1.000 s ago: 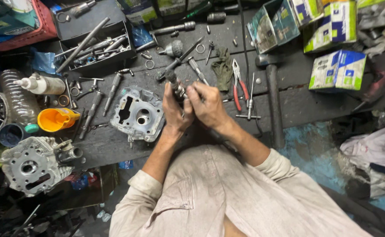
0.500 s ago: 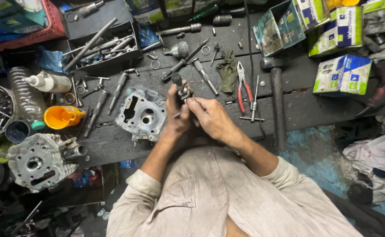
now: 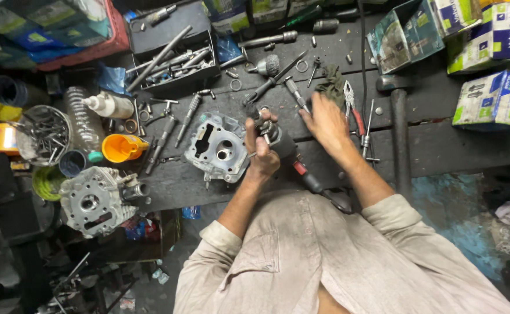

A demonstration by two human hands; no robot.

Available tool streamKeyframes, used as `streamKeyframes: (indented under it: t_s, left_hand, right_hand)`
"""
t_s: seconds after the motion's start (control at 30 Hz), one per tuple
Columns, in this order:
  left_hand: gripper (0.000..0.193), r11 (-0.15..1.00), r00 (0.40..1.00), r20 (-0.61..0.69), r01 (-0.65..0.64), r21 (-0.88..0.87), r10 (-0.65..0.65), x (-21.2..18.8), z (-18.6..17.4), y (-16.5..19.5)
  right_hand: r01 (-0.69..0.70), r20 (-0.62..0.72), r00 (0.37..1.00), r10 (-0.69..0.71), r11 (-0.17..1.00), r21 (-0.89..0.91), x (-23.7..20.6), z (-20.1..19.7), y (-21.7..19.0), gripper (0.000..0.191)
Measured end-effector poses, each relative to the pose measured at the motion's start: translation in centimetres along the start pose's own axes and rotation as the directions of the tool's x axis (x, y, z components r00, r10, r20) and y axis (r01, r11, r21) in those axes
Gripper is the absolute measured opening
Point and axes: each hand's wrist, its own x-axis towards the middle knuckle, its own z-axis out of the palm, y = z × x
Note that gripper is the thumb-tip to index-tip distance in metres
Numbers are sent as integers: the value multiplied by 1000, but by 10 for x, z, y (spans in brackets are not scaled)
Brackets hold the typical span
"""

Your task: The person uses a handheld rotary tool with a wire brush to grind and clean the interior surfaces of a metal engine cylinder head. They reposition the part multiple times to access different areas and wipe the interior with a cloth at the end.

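My left hand [image 3: 261,156] grips the front of a black hand-held power tool [image 3: 293,160], whose body runs back toward my lap. Just left of that hand, a grey metal cylinder head [image 3: 217,145] lies flat on the dark workbench [image 3: 441,145]. My right hand [image 3: 326,122] is stretched forward over the bench with fingers spread and nothing in it. Its fingertips are at a dark green rag [image 3: 330,81]; whether they touch it I cannot tell. Red-handled pliers [image 3: 354,110] lie just to its right.
A second cylinder head [image 3: 95,197] sits at the left bench edge, beside an orange cup [image 3: 121,147] and a tub of nails [image 3: 43,134]. A black tool tray [image 3: 173,58] stands at the back. A hammer [image 3: 397,134] and cardboard boxes [image 3: 493,99] are to the right.
Both hands were together on the tool in front of me. My right hand has let go and reached forward and right toward the rag and pliers. My left hand keeps hold of the tool.
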Motion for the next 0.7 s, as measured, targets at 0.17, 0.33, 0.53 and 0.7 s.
streamKeyframes:
  t_s: [0.17, 0.33, 0.53, 0.7]
  left_hand:
    - [49, 998, 995, 87, 55, -16, -53, -2, -10, -3]
    - [48, 995, 994, 106, 33, -92, -23, 3, -11, 3]
    - [46, 995, 990, 116, 91, -46, -85, 2, -11, 6]
    - [49, 985, 974, 227, 42, -166, -3, 8, -16, -3]
  right_hand:
    - [-485, 462, 845, 268, 749, 453, 8, -4, 16, 33]
    - [-686, 664, 726, 181, 116, 718, 15, -42, 27, 32]
    - [-250, 258, 945, 201, -65, 966, 19, -109, 23, 55]
    - [-341, 371, 928, 17, -358, 869, 2, -109, 30, 53]
